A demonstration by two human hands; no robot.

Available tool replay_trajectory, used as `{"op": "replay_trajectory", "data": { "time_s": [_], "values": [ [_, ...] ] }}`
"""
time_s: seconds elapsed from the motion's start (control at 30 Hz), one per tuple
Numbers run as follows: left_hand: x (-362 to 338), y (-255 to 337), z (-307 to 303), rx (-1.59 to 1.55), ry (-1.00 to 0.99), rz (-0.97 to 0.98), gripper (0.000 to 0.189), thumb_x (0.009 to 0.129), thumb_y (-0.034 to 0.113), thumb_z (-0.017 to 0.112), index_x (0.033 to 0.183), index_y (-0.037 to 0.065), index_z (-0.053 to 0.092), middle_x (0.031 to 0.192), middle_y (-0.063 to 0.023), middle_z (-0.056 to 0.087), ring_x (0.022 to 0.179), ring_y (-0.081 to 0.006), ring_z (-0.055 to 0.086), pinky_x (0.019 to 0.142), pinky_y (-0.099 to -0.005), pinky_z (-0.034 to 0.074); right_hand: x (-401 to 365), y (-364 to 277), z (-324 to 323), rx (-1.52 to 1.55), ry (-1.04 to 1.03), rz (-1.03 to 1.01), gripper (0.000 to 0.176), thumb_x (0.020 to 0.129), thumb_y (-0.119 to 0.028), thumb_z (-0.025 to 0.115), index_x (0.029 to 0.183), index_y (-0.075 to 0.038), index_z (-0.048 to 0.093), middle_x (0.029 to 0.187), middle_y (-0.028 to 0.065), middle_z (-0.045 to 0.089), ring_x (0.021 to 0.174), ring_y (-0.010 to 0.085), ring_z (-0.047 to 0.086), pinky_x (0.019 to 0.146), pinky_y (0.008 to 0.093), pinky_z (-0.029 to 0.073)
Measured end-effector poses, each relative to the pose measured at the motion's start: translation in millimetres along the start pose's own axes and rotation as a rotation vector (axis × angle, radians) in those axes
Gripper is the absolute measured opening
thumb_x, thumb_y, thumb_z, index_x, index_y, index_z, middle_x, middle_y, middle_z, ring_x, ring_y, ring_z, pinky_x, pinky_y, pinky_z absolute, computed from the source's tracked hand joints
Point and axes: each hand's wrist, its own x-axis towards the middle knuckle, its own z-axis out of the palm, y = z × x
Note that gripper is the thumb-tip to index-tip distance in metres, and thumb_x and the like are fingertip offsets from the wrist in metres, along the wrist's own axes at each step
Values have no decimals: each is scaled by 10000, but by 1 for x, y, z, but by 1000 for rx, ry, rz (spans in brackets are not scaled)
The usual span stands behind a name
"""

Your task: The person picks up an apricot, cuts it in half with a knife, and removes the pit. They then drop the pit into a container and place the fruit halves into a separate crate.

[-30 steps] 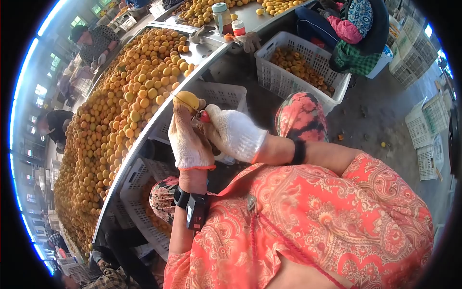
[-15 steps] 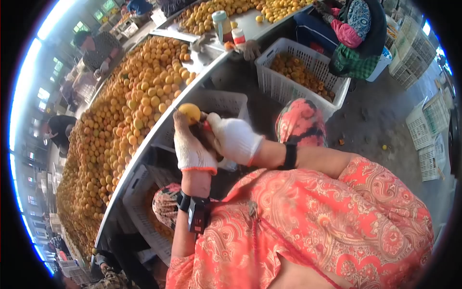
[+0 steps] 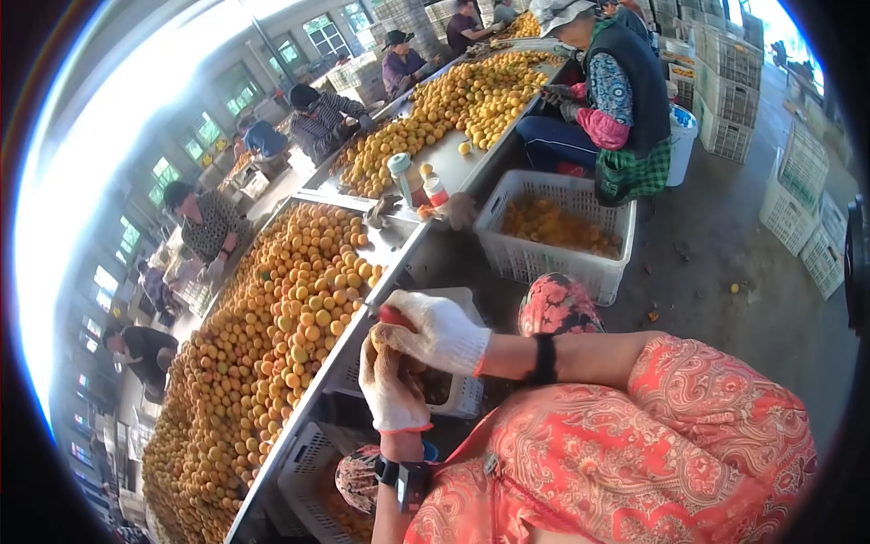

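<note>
My left hand (image 3: pixel 391 385), in a white knit glove with a stained palm, is closed around an apricot (image 3: pixel 376 339), which is mostly hidden by the fingers. Pressed against it from above is my right hand (image 3: pixel 439 333), also gloved in white. Its fingers are wrapped around a small red-handled tool (image 3: pixel 392 315); the working end is hidden. Both hands meet just off the table's metal edge (image 3: pixel 313 396), beside a large heap of apricots (image 3: pixel 272 340). Below them is a light plastic crate (image 3: pixel 467 394).
A crate of orange fruit pieces (image 3: pixel 562 227) stands on the floor ahead. Beyond it sits a co-worker (image 3: pixel 625 109). A bottle (image 3: pixel 405 177) and a red-and-white container (image 3: pixel 435 189) stand on the table. Stacked crates (image 3: pixel 802 199) are at the right.
The view has tilted up, showing more of the hall and co-workers. My hands have drawn tighter together, and the apricot that showed plainly is now mostly covered.
</note>
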Motion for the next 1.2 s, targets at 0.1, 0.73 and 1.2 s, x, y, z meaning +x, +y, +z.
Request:
{"op": "replay_trajectory", "data": {
  "time_s": [0.1,0.73,1.2],
  "values": [
    [-5,11,2,-109,-19,-94,338,986,178,582,1311,91,549,922,6,650,604,-48,502,504,-190,384,-1,-5,0,59,-49,61,361,916,-374,647,1015,-28,618,877,222,655,865,427,645,741,463,506],
    [18,-16,27,-78,262,-260,416,1005,470,455,1186,114,573,755,17,575,488,-94,446,410,-242,307,14,12,7,75,-3,104,228,902,-282,624,894,-57,593,785,197,637,767,407,644,660,472,499],
    [36,-37,-5,-268,91,-544,661,1037,540,231,1583,166,227,1638,-62,229,1511,-231,201,1234,-429,144,8,43,30,34,-1,67,231,898,-289,631,910,-60,606,800,176,652,729,380,668,642,466,531]
  ]
}}
